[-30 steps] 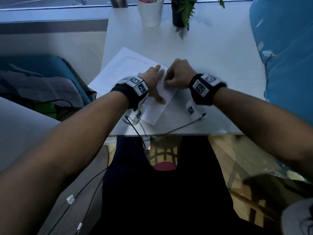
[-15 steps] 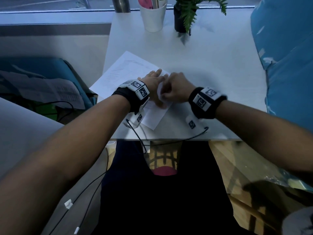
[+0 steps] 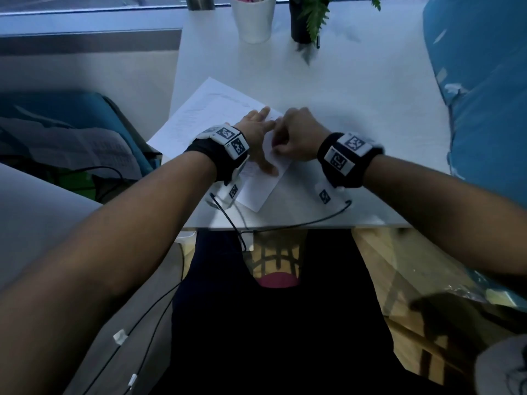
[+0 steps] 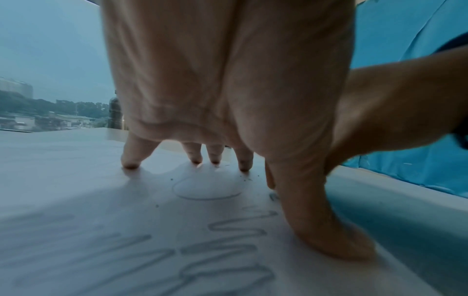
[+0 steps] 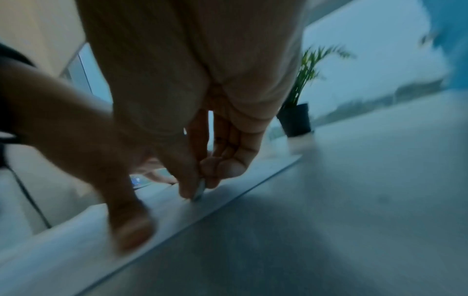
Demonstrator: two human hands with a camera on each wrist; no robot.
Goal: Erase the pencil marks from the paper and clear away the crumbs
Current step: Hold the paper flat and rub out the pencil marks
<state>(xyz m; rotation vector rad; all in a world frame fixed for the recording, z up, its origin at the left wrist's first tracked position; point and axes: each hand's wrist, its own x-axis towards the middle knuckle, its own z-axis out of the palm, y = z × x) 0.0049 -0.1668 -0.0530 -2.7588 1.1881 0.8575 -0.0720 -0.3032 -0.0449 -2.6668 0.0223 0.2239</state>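
Note:
A white sheet of paper point(image 3: 211, 115) lies askew on the white table point(image 3: 356, 95). My left hand point(image 3: 261, 138) presses flat on it, fingers spread and thumb out. In the left wrist view, grey pencil marks point(image 4: 222, 248) run under the palm, and a few dark crumbs point(image 4: 247, 178) lie by the fingertips point(image 4: 131, 164). My right hand point(image 3: 281, 145) is curled just right of the left one. Its thumb and fingers pinch a small eraser point(image 5: 200, 190) whose tip touches the paper point(image 5: 76, 250) near its right edge.
A white cup point(image 3: 252, 18), a potted plant point(image 3: 306, 21) and a metal bottle point(image 3: 199, 1) stand at the table's far edge. A blue cushion point(image 3: 484, 95) borders the right side. Black cables point(image 3: 285, 226) hang over the near edge.
The right hand has shifted slightly toward me beside the left hand, still pinching the eraser on the paper. The left hand stays pressed on the sheet.

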